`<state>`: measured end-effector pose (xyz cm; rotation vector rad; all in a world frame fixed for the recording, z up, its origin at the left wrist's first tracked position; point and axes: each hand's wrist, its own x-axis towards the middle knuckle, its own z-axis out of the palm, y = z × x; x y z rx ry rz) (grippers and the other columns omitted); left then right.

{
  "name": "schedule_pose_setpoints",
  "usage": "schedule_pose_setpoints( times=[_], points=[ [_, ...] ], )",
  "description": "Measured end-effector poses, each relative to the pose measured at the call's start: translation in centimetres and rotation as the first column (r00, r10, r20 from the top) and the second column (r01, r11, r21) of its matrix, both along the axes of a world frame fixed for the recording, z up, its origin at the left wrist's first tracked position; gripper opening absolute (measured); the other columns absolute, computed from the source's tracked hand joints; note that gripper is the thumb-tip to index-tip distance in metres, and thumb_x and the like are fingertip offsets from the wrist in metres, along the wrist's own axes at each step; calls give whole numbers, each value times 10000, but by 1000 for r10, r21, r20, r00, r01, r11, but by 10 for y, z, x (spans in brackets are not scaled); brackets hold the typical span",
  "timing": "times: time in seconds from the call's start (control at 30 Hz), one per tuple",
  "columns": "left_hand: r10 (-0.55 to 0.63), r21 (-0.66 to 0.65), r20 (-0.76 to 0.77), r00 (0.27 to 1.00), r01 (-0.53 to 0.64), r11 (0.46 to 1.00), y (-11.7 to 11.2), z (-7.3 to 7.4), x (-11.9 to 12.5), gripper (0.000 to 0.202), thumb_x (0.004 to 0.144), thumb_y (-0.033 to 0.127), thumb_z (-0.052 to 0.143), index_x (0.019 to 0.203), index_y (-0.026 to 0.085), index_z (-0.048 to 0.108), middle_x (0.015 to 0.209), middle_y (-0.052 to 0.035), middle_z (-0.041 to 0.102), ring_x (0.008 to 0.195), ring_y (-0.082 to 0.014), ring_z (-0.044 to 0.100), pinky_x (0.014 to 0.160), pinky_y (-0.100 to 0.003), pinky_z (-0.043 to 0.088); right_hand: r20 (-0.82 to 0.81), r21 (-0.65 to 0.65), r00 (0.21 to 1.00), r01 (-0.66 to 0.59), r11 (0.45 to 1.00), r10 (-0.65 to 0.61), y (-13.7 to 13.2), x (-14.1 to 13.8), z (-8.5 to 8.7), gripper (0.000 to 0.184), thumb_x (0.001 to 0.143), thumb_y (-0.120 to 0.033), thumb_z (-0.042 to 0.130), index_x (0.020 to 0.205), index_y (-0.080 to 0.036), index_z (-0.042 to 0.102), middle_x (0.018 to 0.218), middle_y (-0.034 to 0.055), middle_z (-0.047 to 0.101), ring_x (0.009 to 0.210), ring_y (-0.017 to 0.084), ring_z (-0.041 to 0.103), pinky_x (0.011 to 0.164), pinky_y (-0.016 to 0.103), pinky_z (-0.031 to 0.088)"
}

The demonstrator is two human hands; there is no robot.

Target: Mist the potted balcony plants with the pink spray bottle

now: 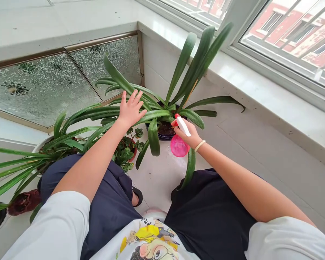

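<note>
A large potted plant (182, 86) with long, broad green leaves grows from a dark blue pot (166, 137) on the floor in front of me. My left hand (131, 110) rests with fingers spread on or just over its left-hand leaves; whether it presses on them I cannot tell. In my right hand (192, 134) is a spray bottle (179, 145) with a pink body and a white and red head. Its nozzle points toward the base of the leaves. Part of the bottle's neck is hidden by my fingers.
Other long-leaved plants (59, 144) stand at the left, one in a white pot. A small leafy plant (124, 151) in a red pot sits between. Patterned glass cabinet doors (43, 86) are behind, and a window ledge (249, 90) runs along the right.
</note>
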<state>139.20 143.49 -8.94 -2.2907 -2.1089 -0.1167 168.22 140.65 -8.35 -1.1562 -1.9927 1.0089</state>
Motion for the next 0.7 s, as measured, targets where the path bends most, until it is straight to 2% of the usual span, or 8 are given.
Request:
schedule_pose_setpoints(
  times=[0.1,0.2,0.27,0.4,0.5,0.57,0.63,0.7],
  points=[
    [59,-52,-37,998,-61,997,9,9,-11,631,986,597,205,1507,334,447,1654,-17,293,1559,-313,96,1206,-611,-90,36,-7,999,-23,1000,24,0,-2,1,219,763,-266,519,944,-195,619,879,20,647,755,172,569,764,324,459],
    [184,-165,-151,971,-208,964,13,13,-18,675,985,591,216,1531,247,413,1503,-127,517,1469,-353,335,1192,-638,-41,28,-3,999,-34,999,34,1,-2,0,225,761,-261,519,948,-190,623,872,19,645,764,171,569,768,318,455],
    [218,-223,-188,958,-258,940,11,13,-14,695,983,584,220,1518,191,427,1391,-176,601,1348,-364,487,1188,-625,74,17,-15,999,-29,999,30,3,-2,-2,222,760,-264,528,946,-190,625,864,16,644,746,165,563,761,316,457],
    [186,-399,-130,974,-223,890,-7,6,5,771,956,671,177,1497,193,446,1422,-232,536,1251,-383,557,1064,-539,356,-17,-76,998,-58,995,57,7,-4,-13,213,800,-342,564,932,-193,638,940,32,678,807,179,597,812,338,474],
    [182,-514,-88,979,-201,834,-25,-2,19,804,945,707,136,1587,239,260,1455,-261,473,1242,-397,559,989,-511,421,-105,-180,993,-64,982,46,10,-8,-25,325,821,-455,605,1014,-198,650,1029,56,699,931,214,641,881,370,494],
    [159,-561,-87,983,-181,808,-36,-8,26,729,977,644,154,1610,285,154,1466,-267,448,1226,-394,573,956,-491,440,-166,-222,986,-68,973,31,11,-12,-32,406,815,-491,631,1102,-204,637,1097,68,698,993,227,652,908,382,503],
    [113,-584,-118,987,-161,796,-46,-13,34,695,991,549,324,1613,322,111,1466,-269,431,1182,-383,603,941,-467,442,-199,-225,979,-88,970,43,11,-17,-34,442,812,-499,644,1146,-211,623,1137,70,691,1013,228,654,929,386,504],
    [72,-569,-163,984,-154,808,-55,-18,43,828,925,397,565,1613,319,113,1441,-269,439,1127,-363,631,941,-439,434,-197,-209,978,-109,972,68,11,-22,-33,410,811,-495,642,1106,-210,633,1103,62,697,973,221,658,924,382,507]
  ],
)
